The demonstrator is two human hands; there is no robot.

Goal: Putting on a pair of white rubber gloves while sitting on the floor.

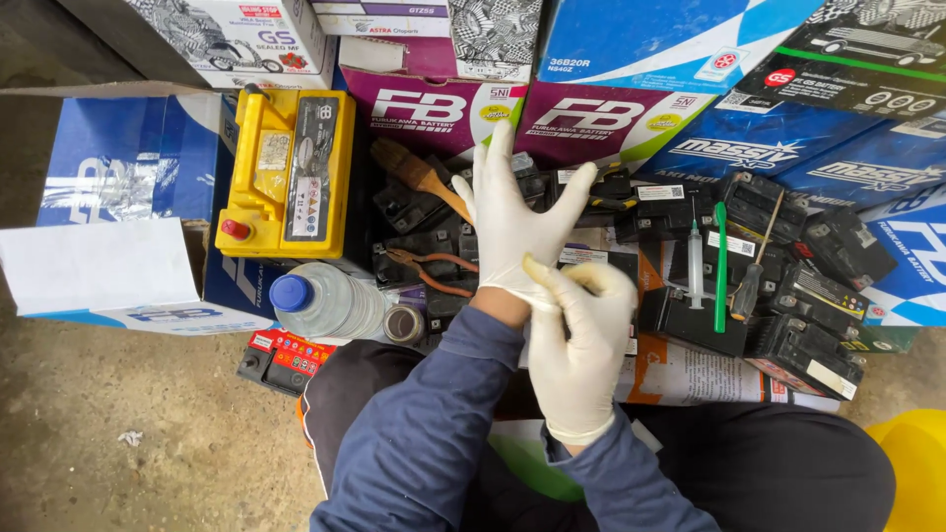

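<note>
The left hand [512,232] stood raised with its fingers [500,158] spread wide and straight, already inside a white glove [522,256], a pose that kept the thin material taut and easy to draw down. The right hand [576,345], gloved in the same white, crossed over toward it, its fingers [547,278] narrowed to a pinch on the cuff at the left wrist, just where bare skin met the blue sleeve [434,424]; so the glove was on the left hand, held at its edge by the right. Both hands hovered above the floor [148,433], where the person sat close to a spread of small black batteries [788,296] packed side by side on flattened cardboard, probably to keep them off the concrete and within reach. A paintbrush [419,177] and red-handled pliers [434,271] lay on the batteries under the left hand, and a syringe [696,261], a green stick [720,266] and a screwdriver [754,276] lay together farther right, near at hand. A yellow battery [291,172] rested flat at the left, its red terminal cap toward the person, with a clear bottle with a blue cap [320,300] lying on its side just below it. Printed cartons [591,118] were stacked along the far edge like a backstop.
</note>
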